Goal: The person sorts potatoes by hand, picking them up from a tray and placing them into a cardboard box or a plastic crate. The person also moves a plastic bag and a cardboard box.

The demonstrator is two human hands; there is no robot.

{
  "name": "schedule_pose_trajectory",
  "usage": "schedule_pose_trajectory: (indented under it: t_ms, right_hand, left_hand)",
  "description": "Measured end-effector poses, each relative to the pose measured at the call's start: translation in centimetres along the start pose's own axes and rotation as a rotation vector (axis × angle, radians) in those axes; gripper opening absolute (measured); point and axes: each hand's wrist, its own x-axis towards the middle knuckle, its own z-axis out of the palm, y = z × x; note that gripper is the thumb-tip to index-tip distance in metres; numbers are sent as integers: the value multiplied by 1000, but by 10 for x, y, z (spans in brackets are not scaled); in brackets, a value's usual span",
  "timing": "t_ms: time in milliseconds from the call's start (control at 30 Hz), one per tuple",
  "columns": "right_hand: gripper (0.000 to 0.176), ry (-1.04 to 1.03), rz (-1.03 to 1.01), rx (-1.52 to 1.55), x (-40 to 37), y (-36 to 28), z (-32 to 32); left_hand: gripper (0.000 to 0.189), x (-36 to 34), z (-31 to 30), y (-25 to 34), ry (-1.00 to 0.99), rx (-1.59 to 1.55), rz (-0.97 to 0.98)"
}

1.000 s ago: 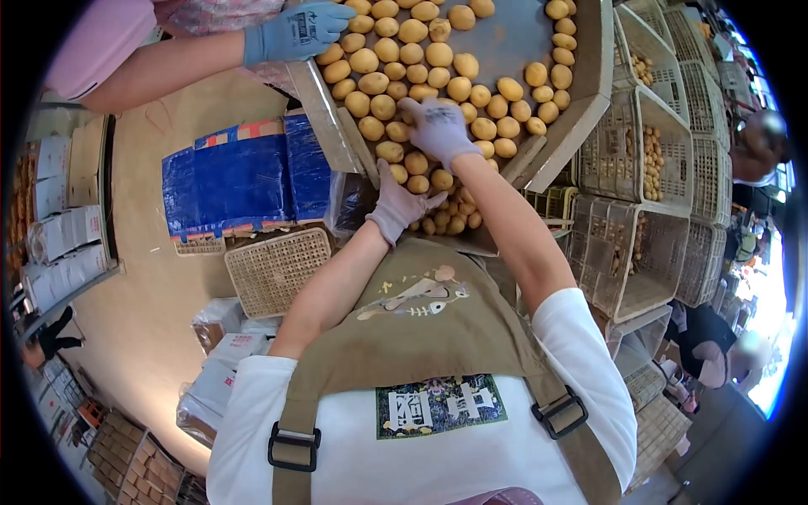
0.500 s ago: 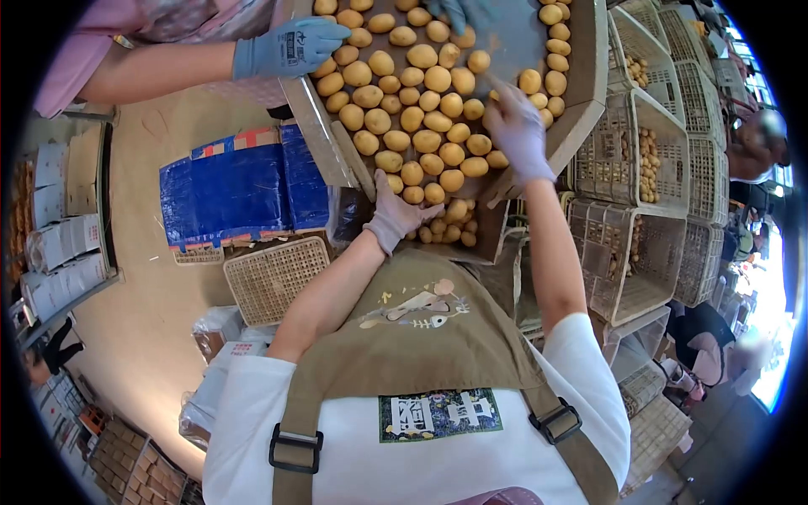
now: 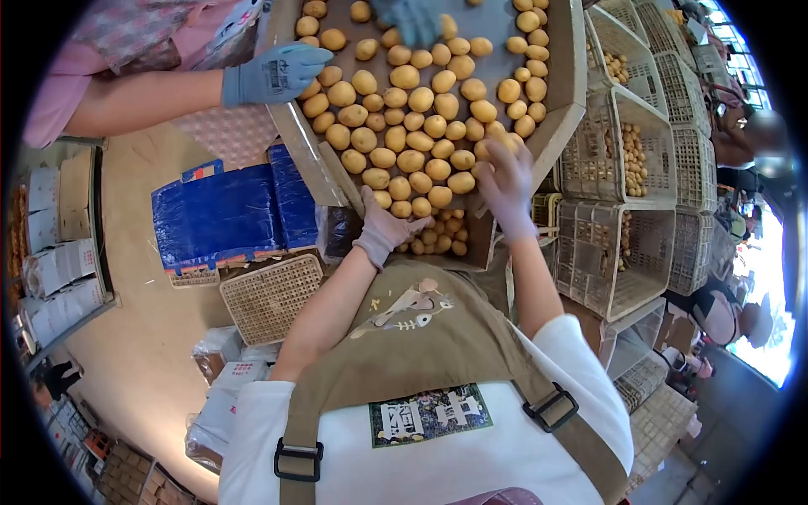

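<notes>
Round yellow potatoes cover the lower part of a grey sorting tray with raised side boards. At its narrow mouth, my gloved left hand is open, thumb up beside the left board and fingers stretched across below the nearest potatoes. My gloved right hand, slightly blurred, rests against potatoes by the right board with its fingers apart. Below the mouth, more potatoes lie in a container close to my apron, partly hidden by my left hand.
A co-worker's blue-gloved hand holds the tray's left edge; their other hand is blurred among the potatoes. Plastic crates, some with potatoes, stack along the right. Blue-wrapped boxes and an upturned woven crate stand at left.
My right hand has come down toward the mouth along the right board, and potatoes have shifted. My left hand keeps its place at the mouth. The co-worker's blurred hand has moved left.
</notes>
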Motion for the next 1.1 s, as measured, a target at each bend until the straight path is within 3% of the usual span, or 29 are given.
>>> schedule_pose_trajectory:
  t_ms: [100,133,167,233,300,367,467,500,567,633,667,767,800,900,933,1033,1067,1100]
  right_hand:
    - [39,112,300,-39,-114,38,-78]
    - [37,30,539,-154,-149,52,-95]
    - [37,-181,755,-253,-180,67,-112]
    - [39,-286,718,-732,-212,72,-115]
    - [41,-76,487,-450,-157,42,-103]
    - [41,-52,273,-264,-89,-1,-78]
    - [37,-214,2,9,-40,-27,-25]
    - [39,-290,-17,-95,-35,-29,-7]
    - [42,-530,69,-239,-41,-12,19]
    - [49,-710,206,-273,-24,4,27]
    - [51,-702,453,-81,-5,4,25]
    - [48,-496,-23,-487,-23,-1,49]
    - [45,-560,10,-407,-28,-4,47]
    - [48,-756,429,-10,7,35,36]
    - [52,-453,428,17,5,43,39]
    - [49,-747,188,-501,14,-8,33]
    - [48,-790,183,-504,22,-6,32]
    - [44,-657,266,-306,28,8,32]
  left_hand:
    - [83,16,-16,-2,-1,60,42]
    - [83,16,-13,-1,9,25,21]
    - [82,16,-10,0,19,-10,1]
    - [81,13,-4,-1,33,-13,-4]
    - [80,10,-6,-3,37,-15,-6]
    - [79,7,1,-3,36,38,-2]
    - [74,4,-9,-1,122,169,-7]
    - [73,2,-8,-1,175,199,-19]
    - [63,23,-63,7,20,663,135]
    - [62,16,-50,8,22,576,135]
    - [61,11,-43,5,24,529,130]
    - [59,5,-30,-5,21,393,106]
    - [73,4,-30,-6,-6,502,138]
    - [86,-4,-2,-9,130,272,80]
    - [90,6,-16,-7,123,256,45]
    - [92,18,-18,-10,215,176,38]
    - [96,9,1,-8,314,57,13]
    - [98,13,-8,-6,217,58,29]
